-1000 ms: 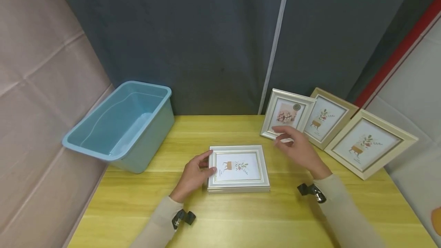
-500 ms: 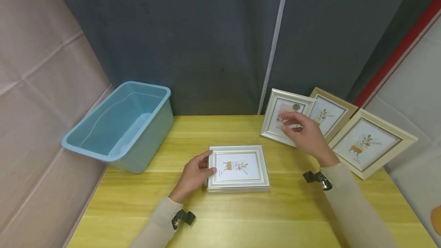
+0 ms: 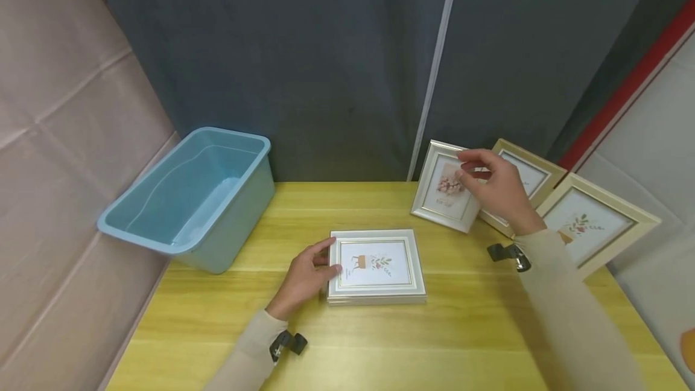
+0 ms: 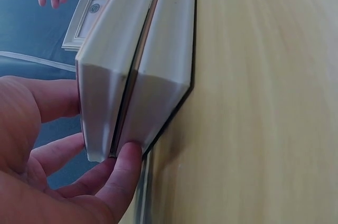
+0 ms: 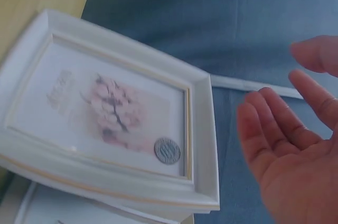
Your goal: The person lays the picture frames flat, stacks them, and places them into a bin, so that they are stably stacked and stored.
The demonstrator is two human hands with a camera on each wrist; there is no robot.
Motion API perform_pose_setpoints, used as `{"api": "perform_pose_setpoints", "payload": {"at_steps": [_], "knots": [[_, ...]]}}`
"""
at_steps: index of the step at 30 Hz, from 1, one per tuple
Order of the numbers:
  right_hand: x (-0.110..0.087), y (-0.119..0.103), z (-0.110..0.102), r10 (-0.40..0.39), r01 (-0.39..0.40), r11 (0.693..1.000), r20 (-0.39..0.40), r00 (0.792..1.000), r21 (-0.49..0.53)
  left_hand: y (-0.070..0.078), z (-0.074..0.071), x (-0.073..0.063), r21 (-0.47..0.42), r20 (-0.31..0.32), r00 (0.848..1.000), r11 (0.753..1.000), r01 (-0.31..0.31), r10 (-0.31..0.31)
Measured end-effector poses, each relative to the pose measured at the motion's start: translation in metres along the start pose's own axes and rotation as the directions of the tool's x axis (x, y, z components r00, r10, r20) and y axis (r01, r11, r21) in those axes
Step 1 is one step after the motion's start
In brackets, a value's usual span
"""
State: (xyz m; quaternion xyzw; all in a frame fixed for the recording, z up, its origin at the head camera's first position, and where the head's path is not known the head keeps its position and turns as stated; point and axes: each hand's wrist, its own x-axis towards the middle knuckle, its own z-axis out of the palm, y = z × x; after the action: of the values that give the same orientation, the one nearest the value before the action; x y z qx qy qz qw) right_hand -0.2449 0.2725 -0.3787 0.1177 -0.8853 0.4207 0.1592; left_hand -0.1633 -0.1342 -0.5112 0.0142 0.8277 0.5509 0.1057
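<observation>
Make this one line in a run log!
left hand: holds frame stack | right hand: empty, near blossom frame | blue tub: left of stack

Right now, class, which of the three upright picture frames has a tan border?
The middle one, the tan frame, partly hidden behind the right hand; the left upright frame is white and the right upright frame is cream.
</observation>
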Motion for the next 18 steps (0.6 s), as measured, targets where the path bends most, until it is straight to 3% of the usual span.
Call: {"api": "perform_pose_setpoints", "payload": {"at_steps": [5, 12, 18], "knots": [[0.015, 0.006, -0.007, -0.013, 0.013, 1.0, -0.022, 1.0, -0.006, 0.001, -0.001, 0.0, 0.009, 0.001, 1.0, 1.0, -0.012, 0.012], [0.028, 0.017, -0.014, 0.081, -0.082, 0.995, -0.013, 0.997, -0.05, -0.001, 0.001, 0.0, 0.008, 0.005, 1.0, 1.0, -0.01, 0.01], [0.035, 0.026, -0.016, 0.117, -0.116, 0.992, 0.024, 0.993, -0.055, -0.002, 0.001, 0.0, 0.005, 0.006, 1.0, 1.0, -0.015, 0.015]]}}
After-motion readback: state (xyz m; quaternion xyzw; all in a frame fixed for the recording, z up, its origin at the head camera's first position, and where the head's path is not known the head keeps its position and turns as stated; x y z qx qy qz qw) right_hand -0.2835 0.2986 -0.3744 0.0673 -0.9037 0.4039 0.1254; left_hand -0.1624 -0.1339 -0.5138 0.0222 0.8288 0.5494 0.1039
